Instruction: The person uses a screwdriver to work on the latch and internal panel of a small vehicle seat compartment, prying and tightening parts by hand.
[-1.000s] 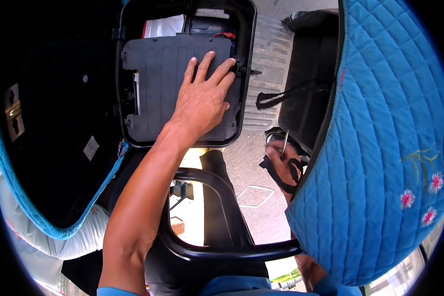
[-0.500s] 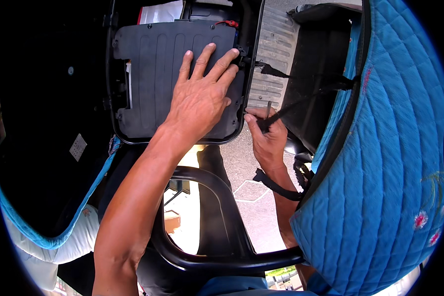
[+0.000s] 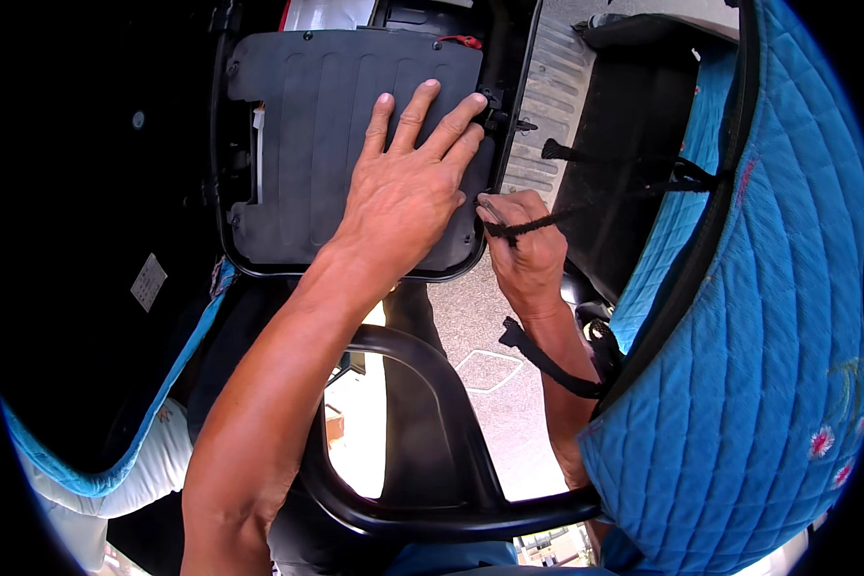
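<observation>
My left hand [image 3: 403, 192] lies spread over a dark ribbed panel [image 3: 298, 173] set inside an open black case [image 3: 239, 269]. At the case's right edge, my right hand [image 3: 530, 254] is closed on a thin metal tool [image 3: 492, 212], whose end is hidden near my fingertips and the rim. A black fabric strap [image 3: 542, 223] crosses that hand. Under the panel's upper edge sit a white item [image 3: 326, 14] and a small red part [image 3: 466, 41].
A blue quilted cover [image 3: 758, 326] with embroidered flowers and dangling straps fills the right. A black padded lining [image 3: 96, 211] is on the left, a curved black bar [image 3: 451, 523] below. A ribbed mat [image 3: 547, 106] and pavement [image 3: 475, 322] show beyond the case.
My right hand has risen from below to the case's right edge with the tool. My left hand stays spread on the panel. The blue cover appears farther right.
</observation>
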Available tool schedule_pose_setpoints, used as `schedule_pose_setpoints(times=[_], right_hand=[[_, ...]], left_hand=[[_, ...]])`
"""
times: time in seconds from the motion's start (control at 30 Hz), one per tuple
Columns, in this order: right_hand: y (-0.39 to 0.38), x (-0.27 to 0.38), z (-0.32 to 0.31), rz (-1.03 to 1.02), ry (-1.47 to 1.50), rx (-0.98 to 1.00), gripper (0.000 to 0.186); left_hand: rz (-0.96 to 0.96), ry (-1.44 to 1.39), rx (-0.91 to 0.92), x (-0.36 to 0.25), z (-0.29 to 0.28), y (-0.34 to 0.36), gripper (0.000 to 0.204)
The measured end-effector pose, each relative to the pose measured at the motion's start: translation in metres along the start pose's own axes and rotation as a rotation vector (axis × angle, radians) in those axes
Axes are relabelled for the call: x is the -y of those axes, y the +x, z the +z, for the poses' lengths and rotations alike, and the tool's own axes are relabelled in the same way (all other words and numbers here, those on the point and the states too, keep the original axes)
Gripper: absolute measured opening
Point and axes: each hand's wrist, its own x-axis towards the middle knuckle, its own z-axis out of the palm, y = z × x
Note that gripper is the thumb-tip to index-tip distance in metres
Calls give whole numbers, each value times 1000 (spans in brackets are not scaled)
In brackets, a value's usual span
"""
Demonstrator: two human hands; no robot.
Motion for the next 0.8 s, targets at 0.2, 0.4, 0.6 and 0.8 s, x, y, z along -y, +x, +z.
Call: schedule_pose_setpoints(times=[0.2, 0.4, 0.6, 0.8], right_hand=[[5, -3, 0, -21, 71, 40, 35], [11, -3, -3, -43, 52, 35, 29], [14, 14, -6, 10, -46, 86, 23], [18, 15, -10, 32, -65, 129, 22]], left_hand=[[-15, 15, -3, 0, 1, -2, 64], [-9, -13, -35, -1, 2, 1, 64], [-14, 34, -40, 2, 6, -2, 63], [-12, 41, -56, 2, 8, -1, 63]])
